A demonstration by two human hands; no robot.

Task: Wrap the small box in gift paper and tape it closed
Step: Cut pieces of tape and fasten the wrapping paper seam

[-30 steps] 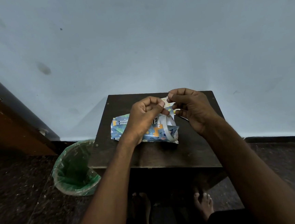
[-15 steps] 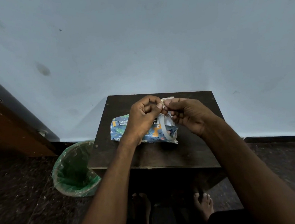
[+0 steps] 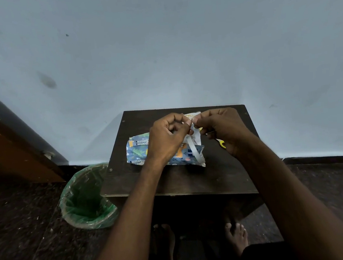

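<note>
The wrapped box [image 3: 142,151] lies at the centre of the frame on the dark stool [image 3: 191,180], its blue leaf-print gift paper [image 3: 135,145] already folded round it, though the right-hand end looks loose and crumpled, with white underside showing; the box itself is hidden under the paper. Just above it, held clear of the parcel, is the tape roll [image 3: 195,150], a pale ring hanging below the fingers; the left hand [image 3: 167,138] has its fingers curled and pinches the tape at thumb and forefinger, and the right hand [image 3: 220,127] likewise curls and pinches at the same spot, the two thumbs almost touching; whether a free end has been lifted is too small to tell.

The likeliest trouble, as I judge it, is the tape: a thin end picked at with nails may split lengthwise or fold back and stick to itself or to a fingertip; then a piece comes off short or twisted. With both hands busy nothing holds the paper down, so the loose right end may spring open; tape laid on it then would fix a crooked fold or tear the print if pulled off.

A yellow-handled tool [image 3: 222,144], perhaps scissors, peeps out beside the right wrist; a green-lined bin [image 3: 85,201] stands at lower left on the floor.
</note>
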